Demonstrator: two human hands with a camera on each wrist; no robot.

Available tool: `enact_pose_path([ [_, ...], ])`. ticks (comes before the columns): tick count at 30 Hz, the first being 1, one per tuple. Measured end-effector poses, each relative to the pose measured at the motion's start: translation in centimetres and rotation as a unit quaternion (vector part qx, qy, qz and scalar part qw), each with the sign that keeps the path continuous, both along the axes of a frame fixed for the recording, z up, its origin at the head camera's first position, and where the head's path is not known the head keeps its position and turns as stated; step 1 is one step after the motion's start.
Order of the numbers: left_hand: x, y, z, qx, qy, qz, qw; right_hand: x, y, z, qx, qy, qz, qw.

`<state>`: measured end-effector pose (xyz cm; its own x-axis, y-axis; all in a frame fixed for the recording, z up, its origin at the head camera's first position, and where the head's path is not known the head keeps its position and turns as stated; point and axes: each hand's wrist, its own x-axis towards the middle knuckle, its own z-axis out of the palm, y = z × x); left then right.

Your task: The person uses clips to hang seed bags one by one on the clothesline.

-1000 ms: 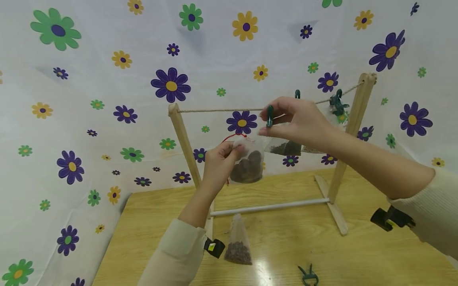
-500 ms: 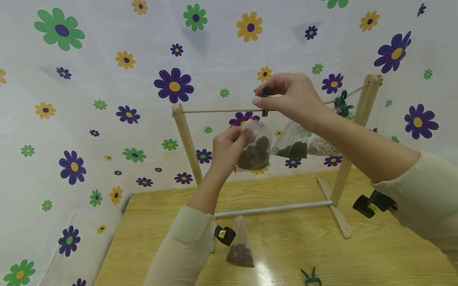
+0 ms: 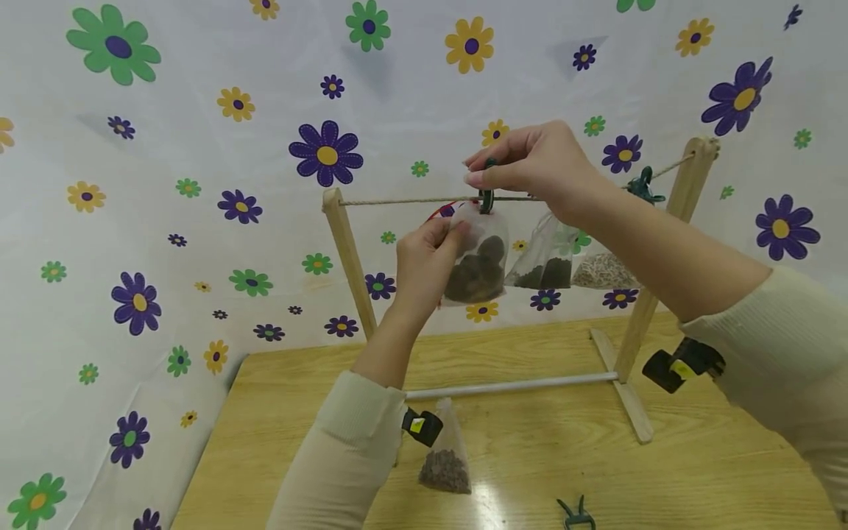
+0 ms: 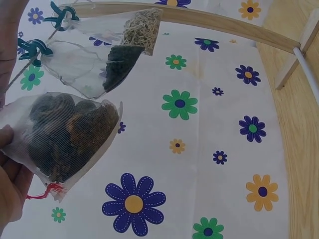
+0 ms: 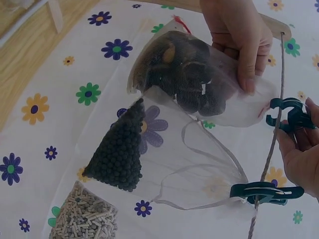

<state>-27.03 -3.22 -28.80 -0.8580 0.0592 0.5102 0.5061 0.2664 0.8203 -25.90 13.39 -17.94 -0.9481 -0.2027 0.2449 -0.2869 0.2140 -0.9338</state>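
My left hand [image 3: 427, 265] pinches the upper part of a white mesh drawstring bag [image 3: 478, 272] full of dark, flattish lumps, with a red cord at its side. The bag's top reaches the rope [image 3: 404, 200]. Between thumb and fingers, my right hand [image 3: 553, 173] squeezes a dark green spring clip [image 3: 487, 188] at that rope. In the right wrist view the clip [image 5: 295, 114] has its jaws spread, right at the rope and the bag's top edge. Close by hangs a mesh bag of black beads [image 5: 117, 149], held up by another green clip [image 5: 266, 193].
A bag of pale pellets [image 3: 603, 271] hangs farther right. The rope runs between two wooden posts [image 3: 350, 258], with a white crossbar [image 3: 517, 386] low down. On the table [image 3: 543, 449] lie a bag of brown bits [image 3: 445, 471] and a green clip [image 3: 578, 515].
Both hands have risen. My left hand has brought the bag up to the rope, and my right has lifted the clip and then lowered its jaws to the rope and bag top.
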Motion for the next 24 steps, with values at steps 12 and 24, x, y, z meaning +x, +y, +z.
enact_pose_path([
  [12, 0.2, 0.4, 0.3, 0.039, 0.018, -0.002, 0.9991, -0.7, -0.3, -0.9, 0.082, -0.017, 0.011, 0.9964],
  [24, 0.2, 0.2, -0.1, 0.053, -0.012, -0.004, 0.9985, -0.2, 0.3, -0.8, 0.168, 0.003, 0.055, 0.9842],
])
